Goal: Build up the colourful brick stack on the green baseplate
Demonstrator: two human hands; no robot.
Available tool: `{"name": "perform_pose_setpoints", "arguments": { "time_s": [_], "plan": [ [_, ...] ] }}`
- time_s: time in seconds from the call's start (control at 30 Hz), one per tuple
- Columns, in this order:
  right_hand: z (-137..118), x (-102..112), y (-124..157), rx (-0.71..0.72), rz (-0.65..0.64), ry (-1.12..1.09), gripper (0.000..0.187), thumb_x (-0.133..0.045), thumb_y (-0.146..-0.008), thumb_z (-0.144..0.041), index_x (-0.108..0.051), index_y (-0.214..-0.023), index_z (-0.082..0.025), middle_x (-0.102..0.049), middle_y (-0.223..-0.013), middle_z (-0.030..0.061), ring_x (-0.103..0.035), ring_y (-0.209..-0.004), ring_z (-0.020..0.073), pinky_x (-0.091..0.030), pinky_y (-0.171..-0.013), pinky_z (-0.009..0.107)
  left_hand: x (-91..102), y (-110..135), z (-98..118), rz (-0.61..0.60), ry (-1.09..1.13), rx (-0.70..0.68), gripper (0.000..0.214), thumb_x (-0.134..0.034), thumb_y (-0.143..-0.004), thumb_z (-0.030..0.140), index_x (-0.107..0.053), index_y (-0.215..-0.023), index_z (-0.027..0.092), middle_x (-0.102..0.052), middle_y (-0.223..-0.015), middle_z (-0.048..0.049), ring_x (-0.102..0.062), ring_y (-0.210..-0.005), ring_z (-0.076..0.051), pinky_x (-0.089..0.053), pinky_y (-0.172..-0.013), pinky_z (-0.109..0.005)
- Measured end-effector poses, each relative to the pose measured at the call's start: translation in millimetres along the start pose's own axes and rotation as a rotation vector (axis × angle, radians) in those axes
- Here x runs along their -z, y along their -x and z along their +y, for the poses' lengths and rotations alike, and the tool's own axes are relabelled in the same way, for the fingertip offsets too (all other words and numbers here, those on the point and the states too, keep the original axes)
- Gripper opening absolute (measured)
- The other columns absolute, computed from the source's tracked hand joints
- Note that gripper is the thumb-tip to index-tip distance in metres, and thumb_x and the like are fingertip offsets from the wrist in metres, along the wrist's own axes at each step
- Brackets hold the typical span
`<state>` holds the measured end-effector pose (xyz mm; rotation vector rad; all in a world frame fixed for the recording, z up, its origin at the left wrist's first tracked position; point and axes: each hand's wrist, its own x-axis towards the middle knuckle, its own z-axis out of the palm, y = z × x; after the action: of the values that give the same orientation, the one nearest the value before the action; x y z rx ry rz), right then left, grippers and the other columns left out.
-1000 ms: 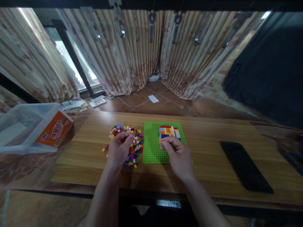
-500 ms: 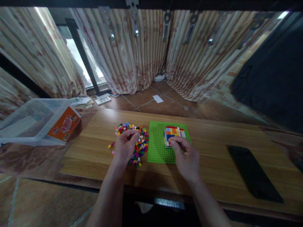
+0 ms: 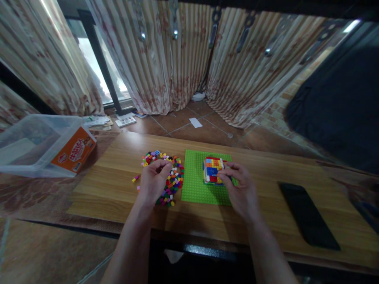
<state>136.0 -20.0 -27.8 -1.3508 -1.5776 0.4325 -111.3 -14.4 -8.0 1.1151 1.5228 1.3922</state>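
My right hand is at the right side of a multicoloured block of toy bricks, thumb and forefinger pinched on a small orange brick over its top. Blue, red, yellow and white bricks show on that block, which stands on a green studded baseplate. Its right part is hidden behind my fingers. To the left, my left hand hovers above a pile of small loose bricks with thumb and forefinger pressed together. Whatever lies between those fingertips is too small to make out.
Both the pile and the baseplate lie on a wooden tabletop. A dark flat slab rests on the right. At the far left stands a clear plastic bin with an orange label. Striped curtains hang beyond.
My right hand has shifted slightly right across the block, uncovering red bricks along its front edge. My left hand stays pinched over the pile. The whole view has moved a little.
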Motion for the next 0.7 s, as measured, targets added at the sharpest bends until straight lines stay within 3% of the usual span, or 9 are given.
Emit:
{"name": "perform_pose_setpoints", "arguments": {
  "time_s": [0.27,0.47,0.7],
  "plan": [
    [1,-11,-5,-0.032,-0.03,-0.031,0.012,-0.069,-0.083,-0.037,-0.076,-0.081,-0.028,-0.061,-0.119,0.0063,-0.056,-0.115,0.0263,-0.041,-0.102,0.052,-0.4,-1,-1,-0.019,-0.009,0.009,0.016,-0.068,-0.073,0.033,-0.071,-0.069,0.017,-0.062,-0.064,0.0019,-0.051,-0.061,-0.012,-0.037,-0.06,-0.024],
    [4,-17,-9,-0.121,0.056,-0.1,0.01,-0.077,-0.073,-0.032,-0.073,-0.077,-0.023,-0.061,-0.113,0.0072,-0.058,-0.111,0.0257,-0.043,-0.101,0.051,1.1,-1,-3,-0.01,-0.021,0.003,0.017,-0.068,-0.073,0.033,-0.072,-0.068,0.017,-0.062,-0.063,0.0019,-0.05,-0.061,-0.013,-0.036,-0.059,-0.024],
    [4,-25,-9,-0.136,0.096,-0.09,0.012,-0.075,-0.073,-0.033,-0.07,-0.074,-0.022,-0.059,-0.113,0.0078,-0.057,-0.112,0.026,-0.042,-0.101,0.051,-1.4,1,-1,-0.02,-0.038,-0.01,0.013,-0.067,-0.074,0.029,-0.073,-0.072,0.017,-0.065,-0.065,0.0017,-0.052,-0.062,-0.013,-0.04,-0.062,-0.024]
  ]
}}
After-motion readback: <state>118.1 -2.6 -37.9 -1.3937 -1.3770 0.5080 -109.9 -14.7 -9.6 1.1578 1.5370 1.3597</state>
